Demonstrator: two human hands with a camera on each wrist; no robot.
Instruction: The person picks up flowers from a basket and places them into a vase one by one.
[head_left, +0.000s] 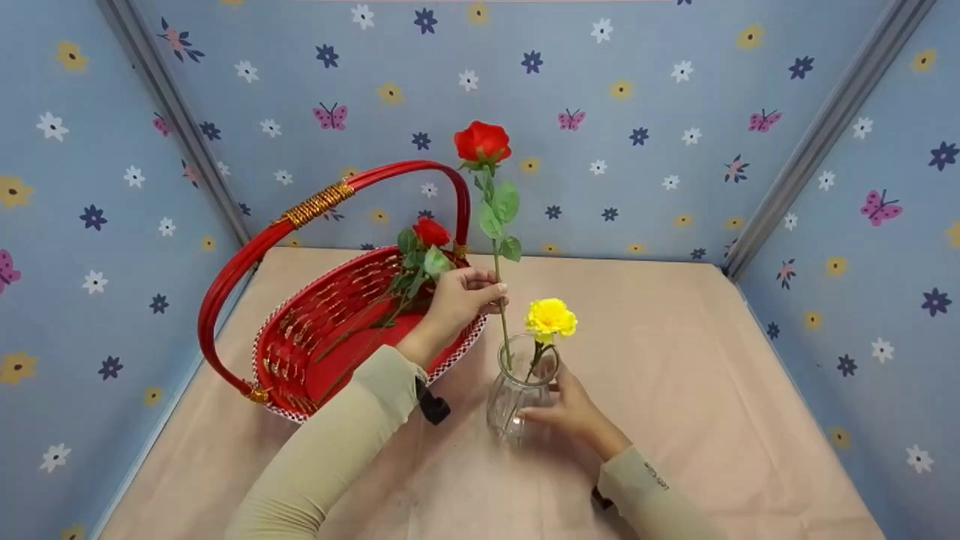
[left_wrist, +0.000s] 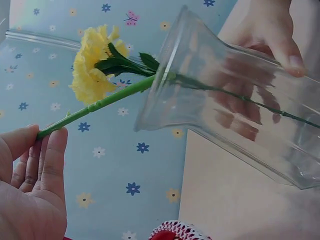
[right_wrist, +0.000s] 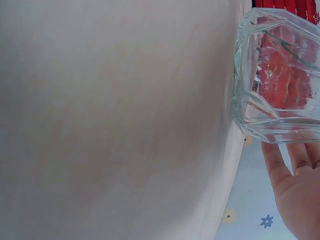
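— What kind of place?

— A small staged booth, not a real home. Blue wallpaper (head_left: 675, 97) with printed flowers and butterflies on three sides of a beige table (head_left: 675, 360). Metal corner posts (head_left: 817, 135) just behind the table.

Long-stemmed red artificial rose (head_left: 482, 142) stands upright, green stem lowered into the mouth of the clear ribbed glass vase (head_left: 517, 397). Vase stands upright on the table, just right of the basket. Short yellow artificial flower (head_left: 550, 318) leans in the vase.
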